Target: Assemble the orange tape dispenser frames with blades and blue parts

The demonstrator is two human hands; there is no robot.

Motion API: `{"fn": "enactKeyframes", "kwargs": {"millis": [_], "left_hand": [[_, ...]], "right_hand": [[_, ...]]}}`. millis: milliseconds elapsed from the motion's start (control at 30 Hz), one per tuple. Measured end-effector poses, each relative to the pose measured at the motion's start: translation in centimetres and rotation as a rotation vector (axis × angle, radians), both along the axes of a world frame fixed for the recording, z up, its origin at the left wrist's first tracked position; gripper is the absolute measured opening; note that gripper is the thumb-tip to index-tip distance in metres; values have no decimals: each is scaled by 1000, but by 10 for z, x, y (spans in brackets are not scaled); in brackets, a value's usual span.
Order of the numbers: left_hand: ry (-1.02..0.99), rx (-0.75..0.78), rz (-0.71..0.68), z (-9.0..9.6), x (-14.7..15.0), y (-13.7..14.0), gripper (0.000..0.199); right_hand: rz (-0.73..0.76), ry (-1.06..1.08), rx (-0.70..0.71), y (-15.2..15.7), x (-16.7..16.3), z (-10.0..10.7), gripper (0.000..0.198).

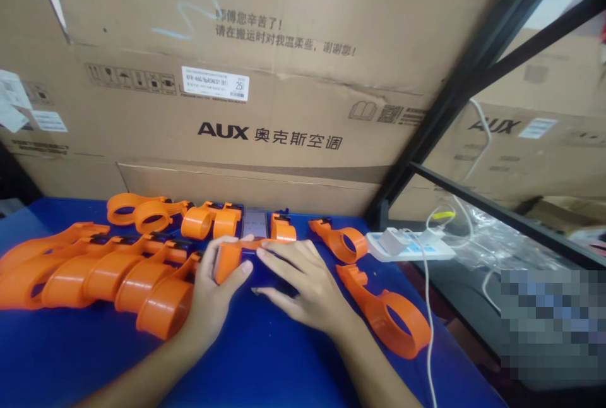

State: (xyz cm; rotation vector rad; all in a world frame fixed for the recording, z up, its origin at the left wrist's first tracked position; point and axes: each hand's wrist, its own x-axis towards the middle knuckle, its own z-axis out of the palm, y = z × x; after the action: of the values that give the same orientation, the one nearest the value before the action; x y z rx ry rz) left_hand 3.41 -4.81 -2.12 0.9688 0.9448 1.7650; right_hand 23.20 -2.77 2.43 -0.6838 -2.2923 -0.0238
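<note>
My left hand (215, 297) is closed around the ring end of an orange plastic tape dispenser (229, 261), held above the blue table. My right hand (303, 282) is beside it, with fingertips touching the dispenser's narrow arm and the thumb held apart below. By that thumb's tip shows a small dark piece (256, 292), too small to name. To the left stands a row of orange tape dispensers (142, 278) with black parts at their ends. More tape dispensers (196, 222) lie behind. On the right are two others, one (348, 244) farther back and one (402, 326) nearer.
A phone-like screen (255, 222) stands behind my hands. A white power strip (411, 246) with plugs lies on the right, its white cable (428, 319) running down the edge of the blue table (284, 364). Large cardboard boxes (293, 92) and a black metal frame (445, 117) rise behind.
</note>
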Motion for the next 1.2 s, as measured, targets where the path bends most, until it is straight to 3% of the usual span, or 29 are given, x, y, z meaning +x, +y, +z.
{"fn": "enactKeyframes", "kwargs": {"millis": [200, 433, 533, 667, 767, 867, 967, 1200], "left_hand": [[-23, -54, -2, 1, -1, -1, 49], [-110, -45, -96, 0, 1, -2, 55], [-193, 21, -185, -2, 2, -4, 56], [-166, 114, -330, 2, 3, -7, 47], [-140, 91, -457, 4, 4, -9, 48], [-148, 64, -509, 3, 7, -10, 54], [-104, 21, -451, 1, 8, -11, 51], [-87, -44, -298, -5, 9, -3, 50]], "right_hand": [[6, 2, -10, 1, 0, -1, 59], [-7, 64, -15, -3, -2, 0, 61], [-17, 210, -150, -6, -2, 3, 57], [31, 415, -524, -5, -1, 7, 41], [72, 504, -802, -1, -2, 6, 40], [68, 533, -984, 2, -2, 2, 45], [44, 516, -1012, 3, -2, -2, 49], [30, 414, -932, 3, -3, 3, 43]]}}
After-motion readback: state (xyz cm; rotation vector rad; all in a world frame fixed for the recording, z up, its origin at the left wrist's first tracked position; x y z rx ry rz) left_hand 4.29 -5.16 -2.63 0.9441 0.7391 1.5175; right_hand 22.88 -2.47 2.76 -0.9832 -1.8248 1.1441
